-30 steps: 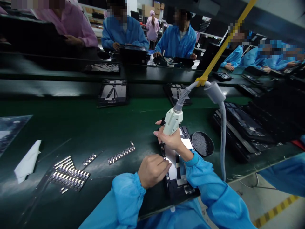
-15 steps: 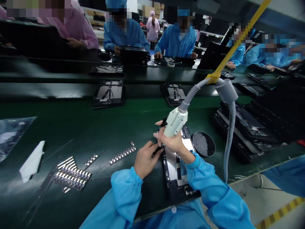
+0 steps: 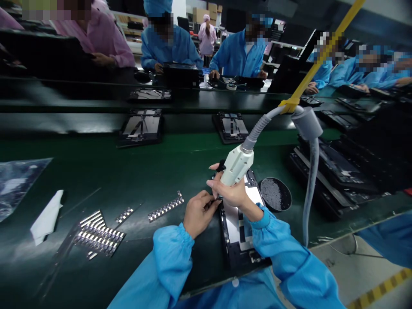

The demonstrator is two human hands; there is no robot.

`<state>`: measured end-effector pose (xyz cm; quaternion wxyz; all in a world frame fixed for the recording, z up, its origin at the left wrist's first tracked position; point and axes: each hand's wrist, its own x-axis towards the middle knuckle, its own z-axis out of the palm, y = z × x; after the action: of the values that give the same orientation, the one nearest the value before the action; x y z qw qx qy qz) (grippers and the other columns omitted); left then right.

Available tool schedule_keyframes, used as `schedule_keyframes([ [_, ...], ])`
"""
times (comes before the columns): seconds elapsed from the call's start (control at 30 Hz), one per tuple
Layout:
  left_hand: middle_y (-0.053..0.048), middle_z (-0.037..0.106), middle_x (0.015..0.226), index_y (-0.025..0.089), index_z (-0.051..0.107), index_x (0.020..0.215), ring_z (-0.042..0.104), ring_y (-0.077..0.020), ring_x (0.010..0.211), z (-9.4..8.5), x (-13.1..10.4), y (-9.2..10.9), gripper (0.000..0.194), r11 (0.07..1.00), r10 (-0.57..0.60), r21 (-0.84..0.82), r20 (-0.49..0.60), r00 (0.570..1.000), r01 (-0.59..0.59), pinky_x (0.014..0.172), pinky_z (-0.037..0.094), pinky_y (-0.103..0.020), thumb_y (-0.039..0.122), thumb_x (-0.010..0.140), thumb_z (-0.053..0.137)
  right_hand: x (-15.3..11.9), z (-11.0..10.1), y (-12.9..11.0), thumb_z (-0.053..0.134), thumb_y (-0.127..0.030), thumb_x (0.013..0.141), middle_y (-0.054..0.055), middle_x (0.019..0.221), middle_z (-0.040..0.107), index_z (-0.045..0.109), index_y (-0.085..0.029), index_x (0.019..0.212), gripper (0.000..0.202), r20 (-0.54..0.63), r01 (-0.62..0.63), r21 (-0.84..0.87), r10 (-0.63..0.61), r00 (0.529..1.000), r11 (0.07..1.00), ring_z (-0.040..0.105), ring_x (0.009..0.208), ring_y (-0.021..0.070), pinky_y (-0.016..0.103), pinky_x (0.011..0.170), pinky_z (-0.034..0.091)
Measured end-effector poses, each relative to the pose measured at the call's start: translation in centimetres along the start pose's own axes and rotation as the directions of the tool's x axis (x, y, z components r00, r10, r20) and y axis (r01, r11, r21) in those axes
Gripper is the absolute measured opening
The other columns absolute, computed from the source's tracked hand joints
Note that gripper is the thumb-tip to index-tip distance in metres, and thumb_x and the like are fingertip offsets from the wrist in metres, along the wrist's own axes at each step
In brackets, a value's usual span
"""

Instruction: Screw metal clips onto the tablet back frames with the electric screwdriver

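Clasping faceted, matte tool (image 3: 237, 165) | right hand (image 3: 234, 191): fingers wrapped | left hand (image 3: 198, 213): fingers together by flat device (image 3: 231, 223)

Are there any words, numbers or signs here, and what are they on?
No words, numbers or brands can be read.
Pale tool: no lettering shows.
Open flat device: any print is too small.
Boxes at the back: too blurred.
Floor tape: stripes only.

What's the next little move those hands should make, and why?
I'd probably ease the left hand slightly back from the power tool. Its fingertips are bunched by the open device's left edge, right beside the right hand gripping the tool, and the tool's tip is hidden.
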<state>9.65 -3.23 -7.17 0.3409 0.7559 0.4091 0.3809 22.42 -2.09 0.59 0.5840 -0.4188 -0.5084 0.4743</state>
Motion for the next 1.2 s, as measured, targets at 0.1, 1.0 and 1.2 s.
schedule_keyframes([
  [0.1,-0.001,0.057,0.068,0.017,0.07,0.073,0.052,-0.0115,0.059,0.0,0.1,0.1,0.022,1.0,-0.017,-0.003,-0.012,1.0,0.017,0.057,0.039,-0.024,0.03,0.086,0.058,0.0,0.1,0.2,0.075,-0.024,0.07,-0.011,0.047,0.055,0.057,-0.018,0.097,0.033,0.005,-0.002,0.008,0.002,1.0,1.0,0.051,0.038,0.0092,0.026,0.044,0.045],
  [1.0,0.001,0.059,0.062,0.018,0.062,0.069,0.053,-0.0101,0.053,-0.2,-1.3,0.9,0.033,0.954,0.181,0.241,0.006,0.983,-0.177,0.05,0.04,-0.022,0.047,0.077,0.072,0.8,-0.9,1.9,0.072,-0.026,0.072,-0.009,0.045,0.053,0.058,-0.019,0.089,0.023,-0.017,0.004,-0.11,-0.006,1.0,0.994,0.049,0.039,0.0096,0.025,0.043,0.043],
  [1.2,-0.003,0.063,0.064,0.017,0.063,0.07,0.062,-0.0168,0.067,1.6,-4.5,5.2,0.028,0.718,0.616,0.292,0.157,0.772,-0.632,0.064,0.049,-0.031,0.032,0.092,0.055,0.1,-0.6,2.3,0.072,-0.027,0.071,-0.007,0.051,0.053,0.057,-0.02,0.082,0.02,0.002,0.017,-0.16,-0.017,1.0,0.987,0.05,0.042,0.0103,0.027,0.046,0.045],
])
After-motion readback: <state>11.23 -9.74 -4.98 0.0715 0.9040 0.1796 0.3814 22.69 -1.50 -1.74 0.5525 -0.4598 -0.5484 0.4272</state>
